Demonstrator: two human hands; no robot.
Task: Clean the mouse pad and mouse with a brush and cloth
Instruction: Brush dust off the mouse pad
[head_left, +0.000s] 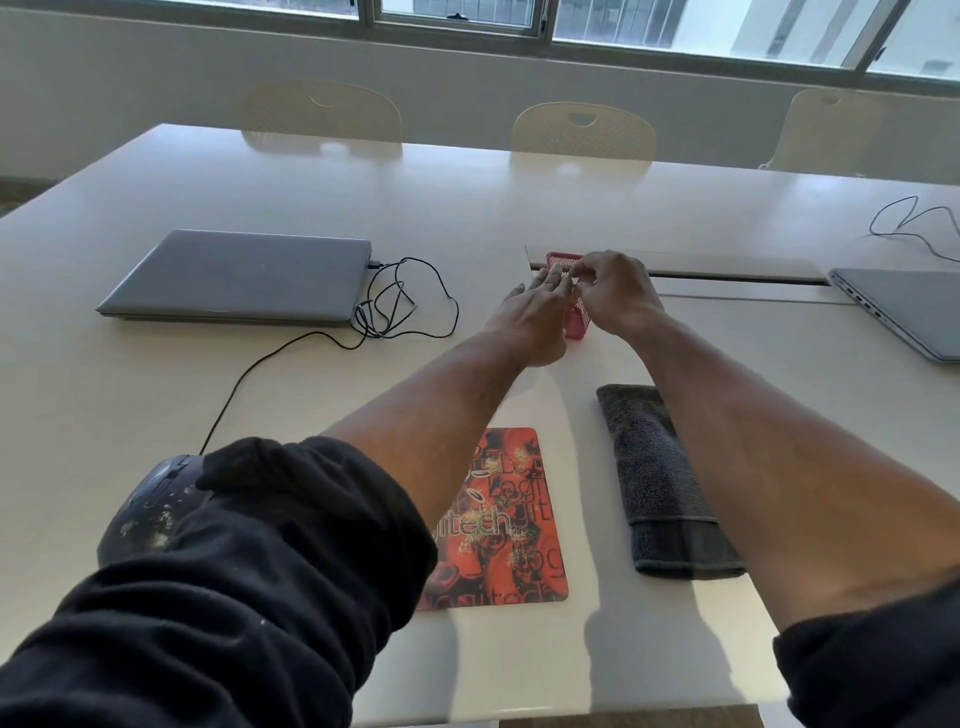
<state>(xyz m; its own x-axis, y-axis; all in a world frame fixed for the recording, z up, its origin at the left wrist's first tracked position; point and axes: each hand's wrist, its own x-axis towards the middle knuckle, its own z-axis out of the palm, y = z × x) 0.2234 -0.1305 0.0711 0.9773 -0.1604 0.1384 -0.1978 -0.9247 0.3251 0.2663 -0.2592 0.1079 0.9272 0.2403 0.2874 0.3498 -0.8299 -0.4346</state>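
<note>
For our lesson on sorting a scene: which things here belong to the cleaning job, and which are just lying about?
Job: mouse pad, mouse, cloth, red mesh holder that both hands reach.

Lying about: closed laptop, second laptop, cable, chairs.

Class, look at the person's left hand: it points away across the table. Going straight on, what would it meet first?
The left hand already lies against the red mesh holder, so that comes first. Beyond it, probably the dark cable slot in the white table; depth is unclear.

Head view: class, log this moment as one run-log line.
both hands at red mesh holder | left hand steadies | right hand pinches inside | grey cloth, mouse pad, mouse untouched
</note>
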